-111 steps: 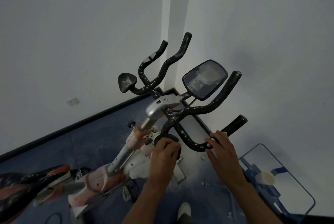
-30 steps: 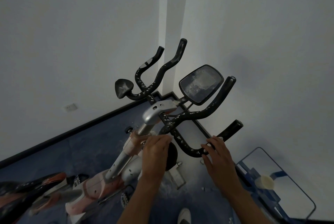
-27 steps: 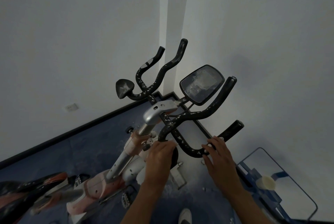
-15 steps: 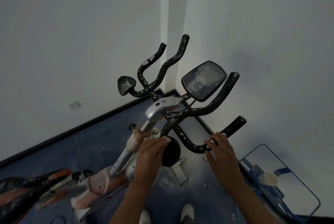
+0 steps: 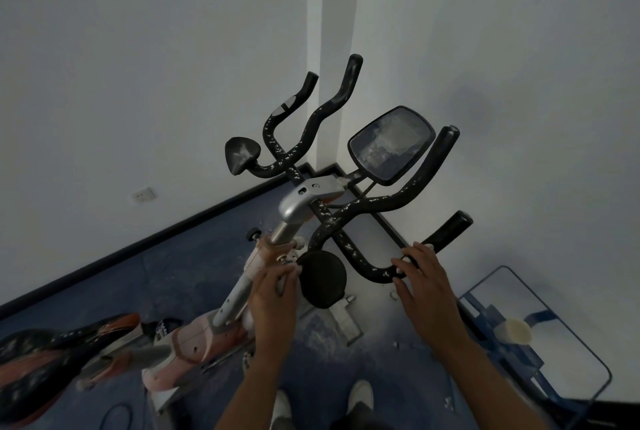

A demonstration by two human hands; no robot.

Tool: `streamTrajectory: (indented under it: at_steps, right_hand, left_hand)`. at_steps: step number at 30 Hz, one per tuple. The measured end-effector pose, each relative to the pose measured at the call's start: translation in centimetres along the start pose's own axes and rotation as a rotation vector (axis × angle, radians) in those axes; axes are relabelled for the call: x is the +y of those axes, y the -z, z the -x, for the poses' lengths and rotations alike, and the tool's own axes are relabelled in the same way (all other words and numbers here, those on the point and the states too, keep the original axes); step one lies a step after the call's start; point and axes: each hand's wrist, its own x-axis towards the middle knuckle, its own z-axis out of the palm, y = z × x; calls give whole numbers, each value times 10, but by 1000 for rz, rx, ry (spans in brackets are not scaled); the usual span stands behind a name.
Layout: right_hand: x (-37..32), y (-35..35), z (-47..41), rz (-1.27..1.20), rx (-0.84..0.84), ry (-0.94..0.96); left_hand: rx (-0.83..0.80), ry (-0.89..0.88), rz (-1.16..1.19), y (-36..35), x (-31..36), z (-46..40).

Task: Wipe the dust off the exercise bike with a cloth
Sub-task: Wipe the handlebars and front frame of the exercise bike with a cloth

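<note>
In a white-walled corner, a dusty exercise bike (image 5: 311, 207) stands on blue floor (image 5: 166, 277). The left hand (image 5: 273, 294) pinches something pale, likely the cloth (image 5: 281, 285), against the silver post (image 5: 239, 294). The right hand (image 5: 420, 277) curls around the speckled handlebar (image 5: 349, 249). Best to steady the bar and wipe downward firmly.

Dust-speckled black-handled exercise bike (image 5: 322, 207) stands upright in the room corner
</note>
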Motion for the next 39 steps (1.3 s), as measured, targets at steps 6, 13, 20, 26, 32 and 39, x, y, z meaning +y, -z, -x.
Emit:
streamTrajectory:
  at_steps: [6, 13, 20, 26, 32, 39]
  right_hand:
    - [1, -1, -1, 1, 2, -6]
    - [2, -1, -2, 17, 12, 25]
    - [-2, 1, -1, 8, 25, 17]
    - [-1, 0, -2, 1, 29, 36]
    - [2, -1, -1, 16, 6, 43]
    - [-10, -1, 2, -31, 26, 11]
  left_hand:
    - [-45, 42, 30, -7, -6, 24]
    - [-10, -86, 18, -6, 33, -15]
    - [-25, 86, 12, -7, -14, 26]
    - [-113, 0, 27, -16, 22, 47]
    - [-265, -232, -114, -24, 31, 39]
    - [-311, -106, 86, -34, 57, 48]
